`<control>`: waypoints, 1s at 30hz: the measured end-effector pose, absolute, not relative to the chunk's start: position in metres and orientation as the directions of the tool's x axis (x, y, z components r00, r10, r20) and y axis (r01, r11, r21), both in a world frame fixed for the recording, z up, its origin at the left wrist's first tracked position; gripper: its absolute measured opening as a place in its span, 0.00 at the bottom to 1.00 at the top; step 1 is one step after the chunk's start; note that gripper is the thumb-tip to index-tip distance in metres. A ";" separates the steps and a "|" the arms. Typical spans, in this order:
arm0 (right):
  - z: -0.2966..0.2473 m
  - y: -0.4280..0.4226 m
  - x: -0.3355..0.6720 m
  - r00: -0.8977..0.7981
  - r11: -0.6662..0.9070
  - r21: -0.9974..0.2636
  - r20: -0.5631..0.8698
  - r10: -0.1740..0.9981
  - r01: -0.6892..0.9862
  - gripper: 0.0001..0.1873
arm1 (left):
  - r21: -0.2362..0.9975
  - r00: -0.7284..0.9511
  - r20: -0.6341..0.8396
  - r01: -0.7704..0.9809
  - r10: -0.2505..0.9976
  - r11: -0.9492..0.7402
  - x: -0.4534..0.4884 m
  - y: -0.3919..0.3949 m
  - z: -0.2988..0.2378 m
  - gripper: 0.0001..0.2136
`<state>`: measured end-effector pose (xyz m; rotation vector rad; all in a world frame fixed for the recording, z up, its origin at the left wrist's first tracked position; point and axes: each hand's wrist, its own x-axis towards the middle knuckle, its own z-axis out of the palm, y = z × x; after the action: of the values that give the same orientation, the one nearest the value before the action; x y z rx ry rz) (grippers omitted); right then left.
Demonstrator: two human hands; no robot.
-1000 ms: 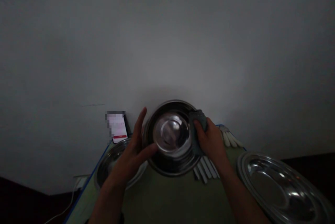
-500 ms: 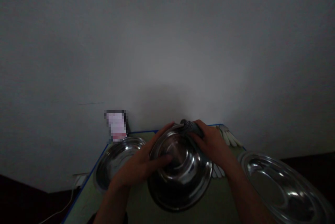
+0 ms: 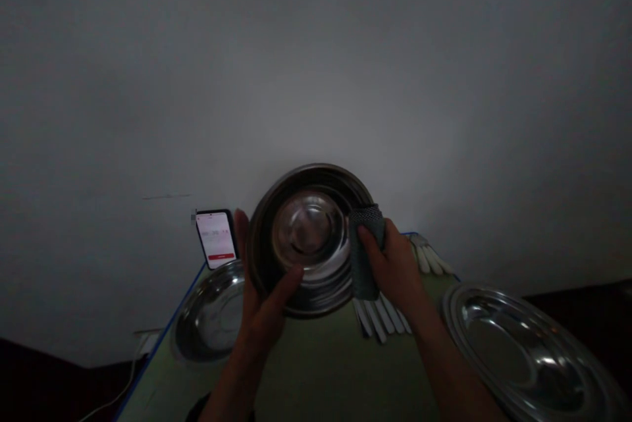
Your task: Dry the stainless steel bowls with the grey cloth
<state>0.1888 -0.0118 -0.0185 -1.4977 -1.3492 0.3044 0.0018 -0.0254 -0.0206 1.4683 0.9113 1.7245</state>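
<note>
A shiny steel basin [image 3: 309, 228] is held up above the table, tilted so that one round face points at me. My left hand [image 3: 269, 307] grips its left edge, thumb on the near side and fingers round the outside. In my right hand [image 3: 395, 264] is a folded grey cloth [image 3: 365, 257], pressed against the basin's right rim with the thumb on top. Behind the basin and cloth, white gloves [image 3: 382, 318] lie partly hidden on the table.
On the left stands another steel basin [image 3: 212, 316], beside a phone [image 3: 216, 237] with a lit screen leaning at the wall. More steel basins [image 3: 528, 349], apparently stacked, are at the right. A second white glove [image 3: 429, 257] lies at the back of the green table [image 3: 340, 369].
The basin has been raised and turned more upright, shifting slightly left. My left hand has moved lower on its edge. The cloth in my right hand now hangs over the right rim.
</note>
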 end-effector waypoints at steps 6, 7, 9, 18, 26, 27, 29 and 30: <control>-0.012 -0.017 0.202 0.087 0.257 -0.654 0.445 0.891 0.711 0.09 | 0.970 0.478 0.228 -0.037 0.848 -0.240 -0.026 -0.015 -0.015 0.36; -0.011 -0.019 0.202 -0.015 0.300 -0.615 0.424 0.906 0.729 0.08 | 0.982 0.580 0.160 -0.010 0.799 -0.189 -0.029 -0.014 -0.015 0.36; -0.009 -0.023 0.201 -0.155 0.357 -0.549 0.380 0.912 0.755 0.09 | 0.993 0.685 0.083 0.005 0.723 -0.118 -0.034 -0.011 -0.015 0.34; -0.011 -0.019 0.198 0.348 0.138 -0.719 0.484 0.803 0.681 0.12 | 0.905 0.292 0.424 -0.098 0.857 -0.414 -0.030 -0.011 -0.023 0.42; -0.011 -0.021 0.196 0.056 0.172 -0.548 0.375 0.925 0.818 0.06 | 0.972 0.470 0.214 -0.018 0.856 -0.233 -0.032 -0.013 -0.017 0.35; -0.011 -0.023 0.195 -0.030 0.209 -0.502 0.341 0.940 0.839 0.05 | 0.984 0.553 0.154 -0.008 0.819 -0.179 -0.034 -0.012 -0.016 0.32; -0.010 -0.025 0.192 -0.131 0.263 -0.442 0.307 0.943 0.858 0.05 | 0.993 0.631 0.090 0.002 0.770 -0.118 -0.037 -0.010 -0.016 0.29; -0.010 -0.025 0.191 -0.143 0.277 -0.434 0.315 0.938 0.858 0.05 | 0.994 0.629 0.078 0.010 0.774 -0.109 -0.038 -0.009 -0.016 0.28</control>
<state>0.1908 -0.0249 -0.0104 -1.6089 -2.0286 0.2019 -0.0381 -0.0087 -0.0158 1.5602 0.6742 0.7366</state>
